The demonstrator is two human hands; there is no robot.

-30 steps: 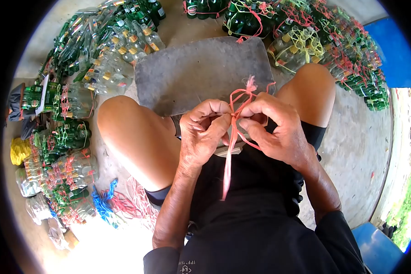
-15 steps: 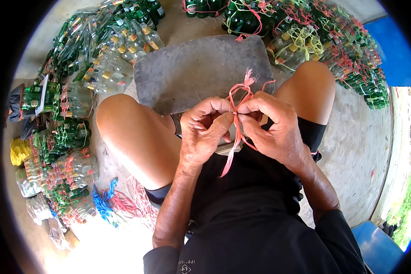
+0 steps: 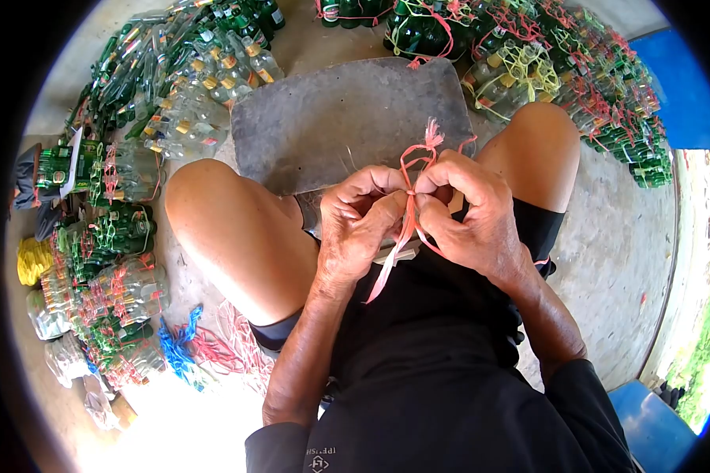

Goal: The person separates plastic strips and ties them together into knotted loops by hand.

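Observation:
A pink plastic string [image 3: 409, 224] is bunched at a knot between my two hands, above my lap. Its frayed end and loops stick up past the fingers, and a flat tail hangs down toward the black shirt. My left hand [image 3: 362, 223] pinches the string on the left side of the knot with thumb and index finger. From the right, my right hand [image 3: 472, 214] pinches it the same way, the fingertips of both hands nearly touching. The curled fingers partly hide the string.
A grey slab [image 3: 347, 118] lies on the floor in front of my knees. Glass bottles [image 3: 189, 118] are piled at the left, and tied bundles of bottles [image 3: 521, 75] stand at the right. Blue string [image 3: 180, 347] and pink strings [image 3: 233, 347] lie at lower left.
Both hands have shifted slightly to the right, still pinching the string. The hanging tail has swung left and looks shorter below the knot.

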